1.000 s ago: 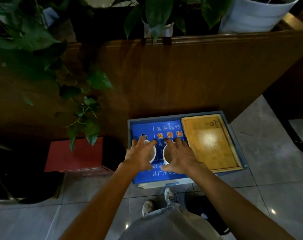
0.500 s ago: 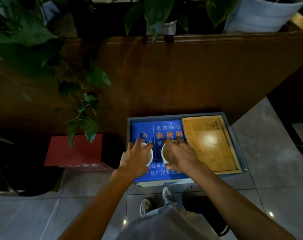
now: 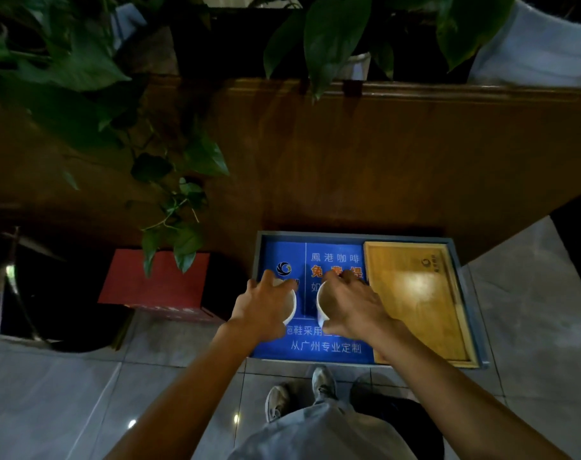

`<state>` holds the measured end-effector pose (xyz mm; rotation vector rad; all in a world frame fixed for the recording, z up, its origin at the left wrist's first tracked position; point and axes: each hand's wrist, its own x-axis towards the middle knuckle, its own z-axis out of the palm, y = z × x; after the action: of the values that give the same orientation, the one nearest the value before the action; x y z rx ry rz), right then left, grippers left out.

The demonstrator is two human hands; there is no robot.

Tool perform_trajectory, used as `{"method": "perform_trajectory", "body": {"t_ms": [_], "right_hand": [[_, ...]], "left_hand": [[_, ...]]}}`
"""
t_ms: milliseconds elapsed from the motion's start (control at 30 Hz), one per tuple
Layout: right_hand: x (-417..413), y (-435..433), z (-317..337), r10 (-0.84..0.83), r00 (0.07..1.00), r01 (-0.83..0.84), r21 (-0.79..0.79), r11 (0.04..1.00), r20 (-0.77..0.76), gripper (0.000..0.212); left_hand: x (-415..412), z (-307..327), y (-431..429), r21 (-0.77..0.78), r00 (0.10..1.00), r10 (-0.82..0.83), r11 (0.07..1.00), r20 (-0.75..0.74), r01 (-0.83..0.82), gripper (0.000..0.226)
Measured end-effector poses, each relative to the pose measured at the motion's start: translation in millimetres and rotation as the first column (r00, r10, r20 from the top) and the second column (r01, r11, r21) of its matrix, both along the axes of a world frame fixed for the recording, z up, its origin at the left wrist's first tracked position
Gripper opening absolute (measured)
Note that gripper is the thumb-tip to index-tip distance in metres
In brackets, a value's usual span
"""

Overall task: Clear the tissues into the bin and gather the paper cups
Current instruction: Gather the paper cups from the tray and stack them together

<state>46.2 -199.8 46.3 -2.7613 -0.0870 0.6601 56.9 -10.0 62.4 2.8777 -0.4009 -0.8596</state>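
While both arms reach down over the blue-rimmed tray (image 3: 469, 313) that lies on the tiled floor (image 3: 534, 343), each hand covers one white paper cup from above. The left hand (image 3: 261, 308) has its grip spread over the rim of the left cup (image 3: 291, 307), fingers draped down the far side and thumb near the closer edge; the right hand (image 3: 355, 307) is closed the same way around the right cup (image 3: 321, 302), whose pale inside shows at its left edge. Whether either cup is lifted off the tray I cannot tell. The two cups stand just beside each other, with a narrow gap, on the blue printed sheet (image 3: 325, 345) that fills the left part of the tray. What the cups hold is hidden by the hands. The right part of the tray is taken by a flat wooden box (image 3: 415, 300), touching the sheet's right edge. Left of the tray sits a red box (image 3: 156, 283), and farther left a dark bin (image 3: 50, 293) whose contents are lost in shadow. Behind the tray rises a brown wooden panel (image 3: 349, 154), with green leaves (image 3: 183, 234) hanging down left of the tray. Nearer than the tray, the person's shoes (image 3: 299, 390) stand on the tiles.
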Motion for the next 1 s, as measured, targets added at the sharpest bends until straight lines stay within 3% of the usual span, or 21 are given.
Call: {"method": "perform_trajectory", "body": {"t_ms": [200, 467, 1000], "right_hand": [[48.7, -7.7, 13.3, -0.082, 0.991, 0.078, 0.041, 0.996, 0.103, 0.095], [102.0, 2.1, 13.0, -0.144, 0.974, 0.133, 0.074, 0.988, 0.173, 0.092], [132.7, 14.2, -2.3, -0.164, 0.975, 0.152, 0.088, 0.984, 0.149, 0.090]], "left_hand": [[41.1, 12.7, -0.6, -0.078, 0.990, 0.100, 0.993, 0.096, -0.093, 0.079], [95.3, 8.5, -4.6, -0.094, 0.972, 0.159, 0.985, 0.171, -0.144, 0.081], [134.8, -9.9, -5.0, -0.058, 0.983, 0.135, 0.990, 0.124, -0.129, 0.087]]}}
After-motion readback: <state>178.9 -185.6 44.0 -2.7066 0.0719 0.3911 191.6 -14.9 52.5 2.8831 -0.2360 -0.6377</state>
